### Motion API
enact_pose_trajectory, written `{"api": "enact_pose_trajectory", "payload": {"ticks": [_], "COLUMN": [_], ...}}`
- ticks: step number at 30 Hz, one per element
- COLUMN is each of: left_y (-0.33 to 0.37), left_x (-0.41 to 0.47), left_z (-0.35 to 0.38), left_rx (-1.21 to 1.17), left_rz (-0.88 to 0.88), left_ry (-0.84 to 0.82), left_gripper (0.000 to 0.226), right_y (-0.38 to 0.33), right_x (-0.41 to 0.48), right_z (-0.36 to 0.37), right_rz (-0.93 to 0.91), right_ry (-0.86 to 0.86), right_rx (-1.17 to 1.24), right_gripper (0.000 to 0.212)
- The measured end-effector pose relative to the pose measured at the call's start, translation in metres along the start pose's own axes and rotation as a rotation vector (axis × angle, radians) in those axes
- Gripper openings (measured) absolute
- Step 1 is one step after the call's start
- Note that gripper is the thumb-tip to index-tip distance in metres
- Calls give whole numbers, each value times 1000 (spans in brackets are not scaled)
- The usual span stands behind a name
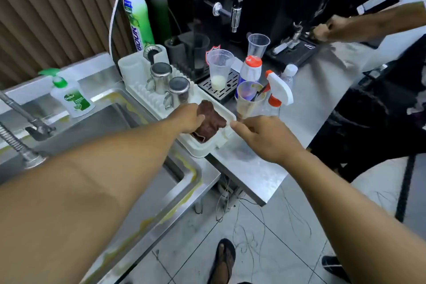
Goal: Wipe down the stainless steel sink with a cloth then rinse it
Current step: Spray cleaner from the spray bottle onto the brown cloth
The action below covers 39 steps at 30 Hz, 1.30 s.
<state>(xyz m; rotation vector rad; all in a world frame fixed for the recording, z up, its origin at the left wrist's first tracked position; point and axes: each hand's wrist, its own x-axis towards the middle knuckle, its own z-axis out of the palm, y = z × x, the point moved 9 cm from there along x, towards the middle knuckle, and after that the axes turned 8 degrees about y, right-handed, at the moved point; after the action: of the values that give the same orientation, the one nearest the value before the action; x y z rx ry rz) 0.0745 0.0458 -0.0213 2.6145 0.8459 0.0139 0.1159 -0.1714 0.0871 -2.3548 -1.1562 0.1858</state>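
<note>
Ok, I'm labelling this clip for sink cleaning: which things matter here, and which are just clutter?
Job: brown cloth gripped by the left hand, sink, tap.
Lying about: steel jugs, plastic cups, spray bottle, Dettol bottle, white rack.
</note>
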Motion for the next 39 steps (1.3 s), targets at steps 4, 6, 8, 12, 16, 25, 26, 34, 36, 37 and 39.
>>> {"api": "enact_pose_trajectory", "payload": {"ticks": [4,6,8,12,16,25,26,34,36,37,39], "left_y": [-6,-9,-16,-27,-27,-13,-16,-15,-12,-8,-3], "left_x": [21,29,35,41,41,41,40,40,41,40,37], "left_z": [22,31,33,35,34,24,24,-18,-31,-37,-50], "left_rx": [45,76,113,95,1,-394,-417,-724,-809,-865,-978], "left_rz": [-118,-176,-244,-335,-368,-322,-331,-277,-276,-276,-298], "left_ry": [-40,-55,-14,18,14,-79,-107,-58,-48,-59,-102], "left_gripper": [37,45,46,36,27,14,17,29,23,18,16], "right_y": [63,91,107,118,112,97,92,90,82,74,52], "right_x": [-1,1,4,19,38,66,68,64,63,62,63], "right_z": [-16,-26,-32,-27,-12,-11,-13,-15,-22,-26,-33], "right_rz": [240,328,373,394,355,295,271,329,318,293,220], "right_ry": [-99,-105,-95,-79,-23,150,161,249,290,296,289], "right_rx": [-167,-242,-280,-168,139,850,854,718,721,724,713], "right_gripper": [73,75,76,85,79,30,22,23,18,19,25]}}
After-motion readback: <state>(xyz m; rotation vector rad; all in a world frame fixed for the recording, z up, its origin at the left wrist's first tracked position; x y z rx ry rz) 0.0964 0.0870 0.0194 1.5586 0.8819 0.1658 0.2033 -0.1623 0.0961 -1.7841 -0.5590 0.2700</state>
